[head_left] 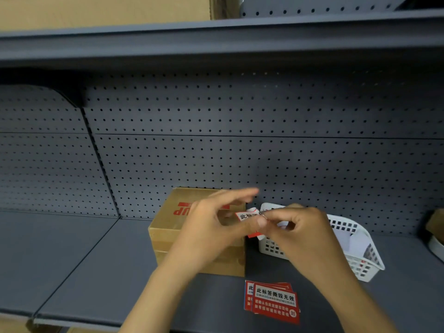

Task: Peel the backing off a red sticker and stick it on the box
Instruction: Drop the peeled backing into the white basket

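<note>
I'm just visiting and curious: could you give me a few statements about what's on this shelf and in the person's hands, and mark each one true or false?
1. Both hands are working on one red sticker. True: left hand and right hand pinch it together.
2. The cardboard box stands right of the white basket. False: it stands left of it.
3. A stack of red stickers lies on the shelf in front of the box. True.
4. The stack lies inside the basket. False: it lies on the shelf, outside it.
</note>
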The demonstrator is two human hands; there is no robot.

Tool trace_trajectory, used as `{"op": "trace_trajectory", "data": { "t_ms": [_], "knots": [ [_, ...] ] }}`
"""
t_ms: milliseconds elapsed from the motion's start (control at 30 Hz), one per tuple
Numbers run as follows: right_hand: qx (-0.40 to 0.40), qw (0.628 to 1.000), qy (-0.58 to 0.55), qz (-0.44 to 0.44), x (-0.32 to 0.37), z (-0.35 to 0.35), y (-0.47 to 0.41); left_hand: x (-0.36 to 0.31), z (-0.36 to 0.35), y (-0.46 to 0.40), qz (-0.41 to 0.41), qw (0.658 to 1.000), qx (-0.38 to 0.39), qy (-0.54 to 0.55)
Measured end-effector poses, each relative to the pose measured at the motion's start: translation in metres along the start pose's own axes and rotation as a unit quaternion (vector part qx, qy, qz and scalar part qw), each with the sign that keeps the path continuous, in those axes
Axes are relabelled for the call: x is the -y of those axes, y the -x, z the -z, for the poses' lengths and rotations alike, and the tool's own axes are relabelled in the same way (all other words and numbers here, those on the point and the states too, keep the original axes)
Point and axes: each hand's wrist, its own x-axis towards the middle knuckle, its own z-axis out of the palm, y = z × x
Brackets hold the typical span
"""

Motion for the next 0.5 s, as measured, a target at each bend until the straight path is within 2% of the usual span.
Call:
{"op": "trace_trajectory", "data": {
  "t_ms": [67,200,300,500],
  "knots": [
    [-0.004,1.000,0.014,0.012,-0.001,0.004,0.001,-0.002,-0.008,-0.005,-0.011,1.000,-0.015,-0.022],
    [-0.008,0.996,-0.066,-0.064,-0.013,0.024,-0.001,-0.006,-0.022,-0.012,-0.011,0.999,-0.029,-0.021],
    [-0.014,0.993,-0.086,-0.083,-0.025,0.035,-0.001,-0.007,-0.040,-0.020,-0.007,0.999,-0.024,-0.047],
    [-0.054,0.992,-0.002,-0.110,-0.059,0.059,0.003,-0.014,-0.087,-0.037,-0.071,0.983,0.042,-0.164]
  ]
}}
